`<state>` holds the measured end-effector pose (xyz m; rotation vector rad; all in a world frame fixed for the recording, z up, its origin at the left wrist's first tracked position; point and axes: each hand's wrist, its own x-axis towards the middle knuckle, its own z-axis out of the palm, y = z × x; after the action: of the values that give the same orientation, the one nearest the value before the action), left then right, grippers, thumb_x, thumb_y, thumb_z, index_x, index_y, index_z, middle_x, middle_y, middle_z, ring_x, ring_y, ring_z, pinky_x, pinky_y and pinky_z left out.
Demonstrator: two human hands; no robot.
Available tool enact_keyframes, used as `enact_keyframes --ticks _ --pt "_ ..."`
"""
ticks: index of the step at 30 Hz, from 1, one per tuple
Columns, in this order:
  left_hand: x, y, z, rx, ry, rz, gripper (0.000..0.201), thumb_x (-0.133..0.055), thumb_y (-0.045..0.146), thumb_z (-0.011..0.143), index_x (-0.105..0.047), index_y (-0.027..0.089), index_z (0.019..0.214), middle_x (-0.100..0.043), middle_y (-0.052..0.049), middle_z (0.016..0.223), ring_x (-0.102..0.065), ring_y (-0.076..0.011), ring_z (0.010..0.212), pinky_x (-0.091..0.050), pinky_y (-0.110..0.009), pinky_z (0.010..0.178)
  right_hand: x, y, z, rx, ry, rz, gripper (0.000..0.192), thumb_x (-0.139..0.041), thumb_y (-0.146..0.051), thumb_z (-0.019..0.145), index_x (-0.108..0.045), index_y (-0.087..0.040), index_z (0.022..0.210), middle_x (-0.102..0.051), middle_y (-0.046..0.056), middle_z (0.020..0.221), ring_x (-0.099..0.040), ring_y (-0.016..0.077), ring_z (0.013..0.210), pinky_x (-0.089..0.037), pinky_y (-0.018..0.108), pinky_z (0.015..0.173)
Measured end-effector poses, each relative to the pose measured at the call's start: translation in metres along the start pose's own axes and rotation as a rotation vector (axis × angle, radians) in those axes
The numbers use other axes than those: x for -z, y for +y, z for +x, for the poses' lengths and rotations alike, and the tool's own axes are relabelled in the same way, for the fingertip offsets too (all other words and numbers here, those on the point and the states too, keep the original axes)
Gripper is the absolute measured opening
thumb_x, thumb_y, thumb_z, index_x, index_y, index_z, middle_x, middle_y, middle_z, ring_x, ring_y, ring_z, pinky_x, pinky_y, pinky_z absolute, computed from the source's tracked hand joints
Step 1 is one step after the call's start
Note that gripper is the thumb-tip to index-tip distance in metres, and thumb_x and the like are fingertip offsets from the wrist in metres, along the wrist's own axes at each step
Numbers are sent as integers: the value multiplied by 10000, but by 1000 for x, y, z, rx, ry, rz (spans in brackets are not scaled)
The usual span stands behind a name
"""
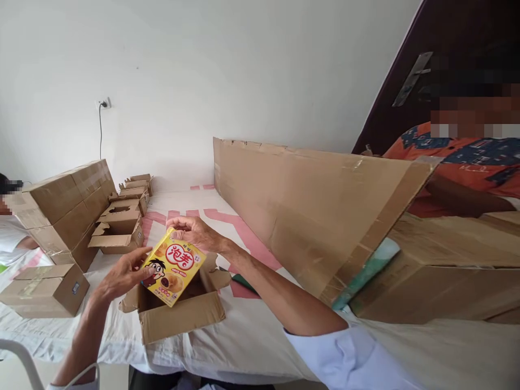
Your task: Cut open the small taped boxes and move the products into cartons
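Note:
Both hands hold a yellow snack box with red lettering, a cartoon figure and pictures of puffs. My left hand grips its left side, thumb across the front. At the upper edge, my right hand has its fingers closed on the box. The snack box is tilted above an open cardboard box, whose flaps stand outward. Much of that box's inside is hidden behind the snack box. A dark green object, only partly seen, lies just right of the carton.
Open cartons run in a row toward the wall, beside stacked closed cartons. A small taped carton sits at left. A tall cardboard panel divides the table on the right. Beyond it are a person in orange and large cartons.

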<state>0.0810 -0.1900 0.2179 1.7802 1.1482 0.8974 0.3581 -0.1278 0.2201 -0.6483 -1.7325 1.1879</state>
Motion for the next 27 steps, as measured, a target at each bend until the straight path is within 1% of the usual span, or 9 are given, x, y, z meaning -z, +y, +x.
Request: enact_keyframes --ticks 2,3,5,7,10,12,14,19,27 --pt "-8 -4 1 44 -60 -118 701 -895 640 752 -787 201 1288 -836 -113 1068 -768 -286 875 -627 -381 733 -4 4 4 14 93 -11 565 -813 -629 836 -746 -194 1190 -780 88 1118 -731 264 1043 -621 377 869" --pt "-11 -8 1 59 -46 -167 711 -900 649 748 -782 189 1276 -835 -122 1092 -769 -287 892 -622 -377 742 -5 8 4 25 173 -26 582 -786 -652 858 -737 -197 1218 -779 108 1170 -723 285 1109 -618 401 918" --pt "-17 -18 2 64 90 -246 759 -931 673 696 -771 163 1235 -833 -135 1097 -772 -287 896 -614 -369 749 -6 20 -1 30 341 -53 624 -731 -687 898 -708 -207 1296 -753 142 1308 -691 312 1236 -595 448 1023" --pt "-20 -28 3 60 226 -318 803 -949 695 656 -755 150 1212 -831 -137 1060 -778 -292 895 -618 -380 764 -9 35 -10 -25 418 -51 683 -683 -724 919 -668 -221 1381 -719 157 1399 -685 324 1270 -588 482 1053" --pt "-25 -37 5 32 317 -421 783 -956 674 669 -734 158 1215 -828 -140 1080 -795 -323 979 -638 -428 851 -19 54 -23 -128 304 -5 767 -642 -789 912 -649 -223 1429 -746 151 1354 -731 333 1191 -620 498 992" --pt "-29 -40 7 12 330 -485 743 -962 634 688 -723 166 1213 -823 -153 1155 -796 -344 1056 -641 -456 916 -30 61 -28 -112 198 33 757 -620 -811 917 -685 -222 1388 -771 134 1317 -739 331 1192 -609 499 1028" --pt "-34 -43 8 7 337 -549 721 -968 605 693 -712 168 1207 -817 -164 1205 -797 -353 1089 -643 -468 946 -40 64 -29 -68 150 57 728 -612 -818 922 -727 -224 1326 -786 124 1303 -736 327 1214 -584 492 1083" --pt "-38 -55 6 12 278 -661 665 -977 507 738 -704 166 1239 -817 -170 1237 -805 -343 1093 -651 -452 941 -50 70 -27 -44 171 60 730 -611 -832 916 -750 -225 1298 -802 117 1303 -744 332 1195 -584 494 1084" --pt "-32 -73 9 -25 233 -668 697 -1035 432 677 -730 156 1240 -830 -169 1198 -801 -356 1106 -651 -425 912 -50 82 -32 -1 191 67 655 -592 -768 969 -751 -242 1326 -798 113 1320 -745 345 1188 -592 501 1061"
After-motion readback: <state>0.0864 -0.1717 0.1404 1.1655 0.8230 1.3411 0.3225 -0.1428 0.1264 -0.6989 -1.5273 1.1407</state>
